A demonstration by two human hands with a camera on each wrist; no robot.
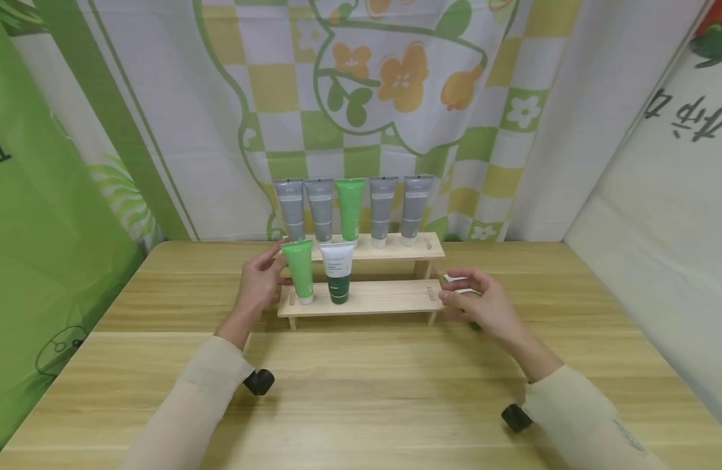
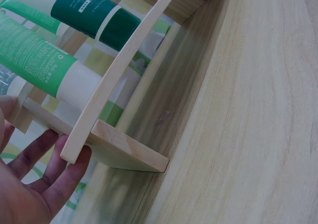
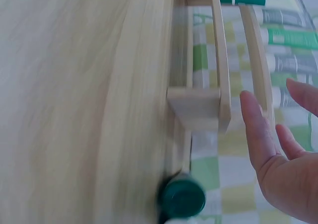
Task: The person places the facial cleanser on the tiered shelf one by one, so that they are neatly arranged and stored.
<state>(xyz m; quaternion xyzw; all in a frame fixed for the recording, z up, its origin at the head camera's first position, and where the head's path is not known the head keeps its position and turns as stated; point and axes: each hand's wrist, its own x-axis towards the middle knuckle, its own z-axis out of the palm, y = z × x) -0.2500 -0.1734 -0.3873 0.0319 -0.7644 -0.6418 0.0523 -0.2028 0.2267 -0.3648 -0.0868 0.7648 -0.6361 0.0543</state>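
A two-tier wooden rack (image 1: 390,297) stands on the table, with its left end beside my left hand (image 1: 260,279). In the left wrist view, the fingers (image 2: 69,177) of that hand extend to the end of the lower shelf (image 2: 112,82), fingertips right at the wood. A green tube (image 1: 300,269) and a white-and-dark-green tube (image 1: 339,274) stand cap down on the lower shelf. My right hand (image 1: 484,307) is at the rack's right end, its fingers spread and holding nothing. Past it, a dark green cap (image 3: 184,198) shows near the table top.
The upper shelf (image 1: 361,250) bears several grey tubes (image 1: 380,209) and one green tube (image 1: 350,207) in a row, caps down. Behind the wooden table (image 1: 361,391) hangs a patterned curtain (image 1: 337,130); fabric also hangs at both sides.
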